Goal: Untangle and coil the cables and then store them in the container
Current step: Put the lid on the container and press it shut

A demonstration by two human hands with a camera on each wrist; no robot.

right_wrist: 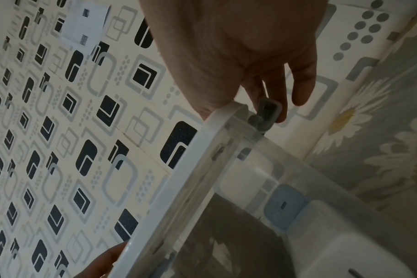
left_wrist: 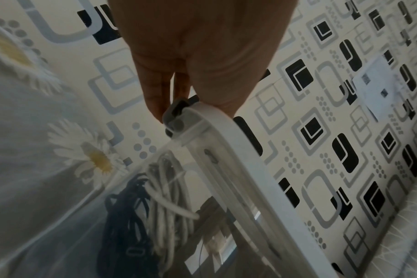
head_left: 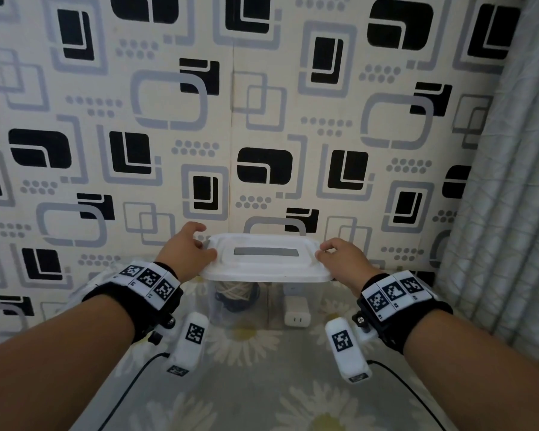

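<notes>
A clear plastic container stands on the daisy-print cloth against the wall, with its white lid lying on top. Through the wall I see a coiled white cable and a dark cable, and a white charger to their right. My left hand grips the lid's left end, thumb on top and fingers on the grey latch. My right hand grips the right end the same way, fingers on its grey latch. The white coil and dark coil lie together inside.
The patterned wall rises just behind the container. A grey curtain hangs at the right. The daisy-print cloth stretches toward me. A sheet of paper is stuck on the wall. Thin black leads trail from both wrist units.
</notes>
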